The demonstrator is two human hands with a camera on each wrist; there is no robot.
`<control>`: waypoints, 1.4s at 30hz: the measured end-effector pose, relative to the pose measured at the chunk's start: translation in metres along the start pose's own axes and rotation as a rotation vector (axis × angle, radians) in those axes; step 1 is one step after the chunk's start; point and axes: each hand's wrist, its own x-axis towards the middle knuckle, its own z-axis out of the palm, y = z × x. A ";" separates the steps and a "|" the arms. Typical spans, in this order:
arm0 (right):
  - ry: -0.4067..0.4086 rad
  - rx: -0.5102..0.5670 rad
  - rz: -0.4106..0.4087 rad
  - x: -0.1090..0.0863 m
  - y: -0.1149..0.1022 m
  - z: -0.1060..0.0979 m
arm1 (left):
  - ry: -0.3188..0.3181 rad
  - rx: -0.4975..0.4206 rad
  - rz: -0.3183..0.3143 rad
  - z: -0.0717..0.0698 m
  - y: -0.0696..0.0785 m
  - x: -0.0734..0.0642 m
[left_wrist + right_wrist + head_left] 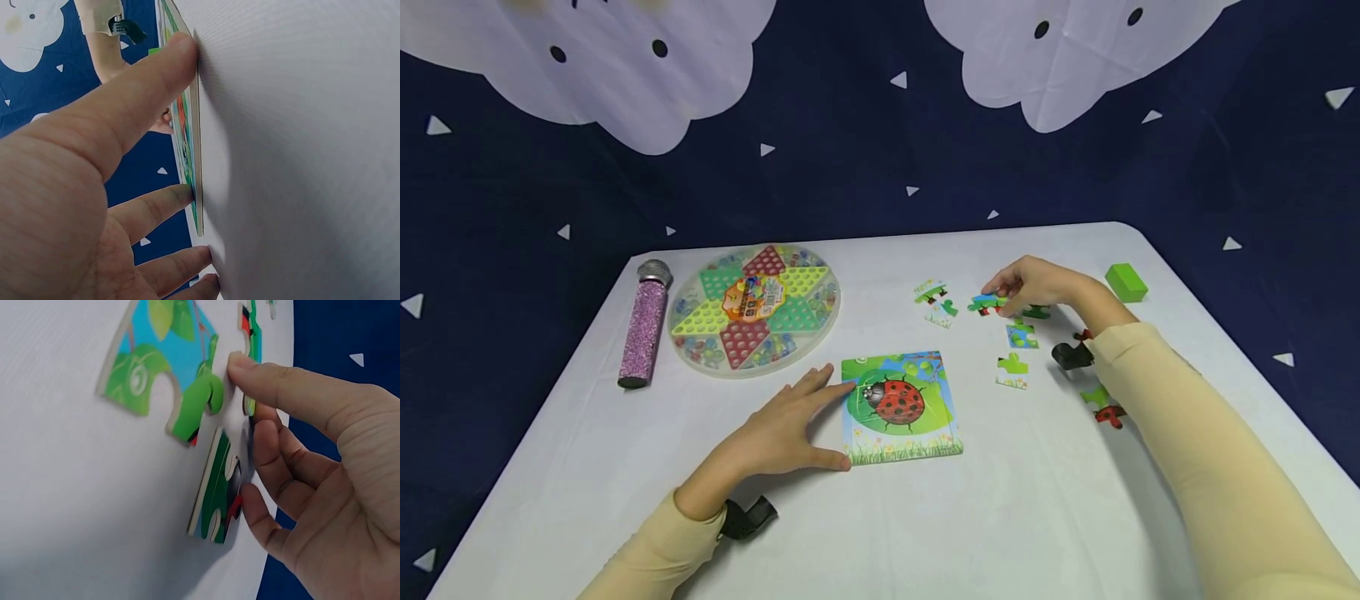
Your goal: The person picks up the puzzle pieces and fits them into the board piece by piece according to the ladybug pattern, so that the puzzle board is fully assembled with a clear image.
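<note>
A square ladybug puzzle (901,406) lies face up at the middle of the table. My left hand (782,429) is spread along its left side, thumb and index fingertip touching the edge; the left wrist view shows the thumb (144,87) nearly straight. Farther right, my right hand (1036,281) pinches a blue, green and red puzzle piece (981,305) low at the table, its fingers partly covering it. In the right wrist view, a dark green and red piece (215,487) lies below the fingers, and a blue piece (165,356) with leaves lies left of the thumb.
More loose pieces lie around: a grass piece (930,292), a blue-green one (1022,335), a flowered one (1012,372) and a red one (1110,415). Left stand a round Chinese checkers board (797,315) and a pink glitter microphone (644,329). A green block (1126,283) sits far right.
</note>
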 end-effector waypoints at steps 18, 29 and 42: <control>0.089 -0.048 -0.002 -0.002 0.011 0.011 | -0.007 0.003 0.008 0.001 -0.001 0.000; 0.115 -0.038 -0.038 -0.004 -0.005 0.016 | -0.003 0.005 0.013 0.000 0.000 -0.001; 0.056 -0.005 -0.177 -0.008 -0.045 0.036 | -0.006 0.009 0.001 -0.001 0.001 -0.001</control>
